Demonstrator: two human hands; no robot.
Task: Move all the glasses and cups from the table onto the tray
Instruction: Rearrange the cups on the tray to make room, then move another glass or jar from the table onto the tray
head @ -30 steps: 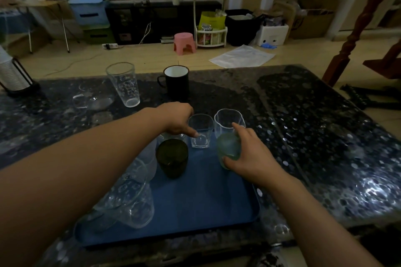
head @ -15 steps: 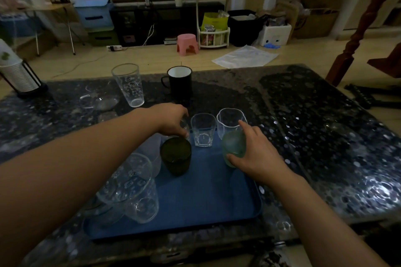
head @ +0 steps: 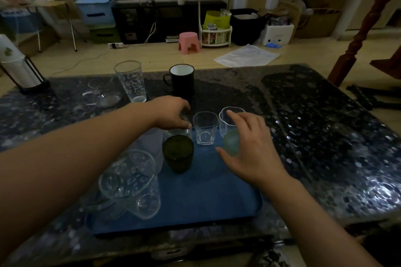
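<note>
A blue tray (head: 206, 197) lies on the dark speckled table (head: 314, 128). On it stand a dark green glass (head: 178, 155), a small clear tumbler (head: 205, 129), a wavy-rimmed greenish glass (head: 230, 130) and large clear glasses (head: 130, 182) at its left. My left hand (head: 173, 112) grips the rim of a clear glass (head: 181, 132) behind the green one. My right hand (head: 249, 147) hovers open beside the wavy glass, fingers spread. A tall clear glass (head: 130, 81), a black mug (head: 182, 81) and a clear glass mug (head: 102, 97) stand on the table beyond the tray.
A stack of paper cups in a black holder (head: 15, 67) stands at the table's far left corner. A wooden post (head: 355, 34) rises past the table's far right. The floor beyond holds a pink stool (head: 189, 42) and boxes.
My right hand has let go of the wavy greenish glass and spread its fingers. My left hand shifted from the small tumbler to the clear glass behind the green one.
</note>
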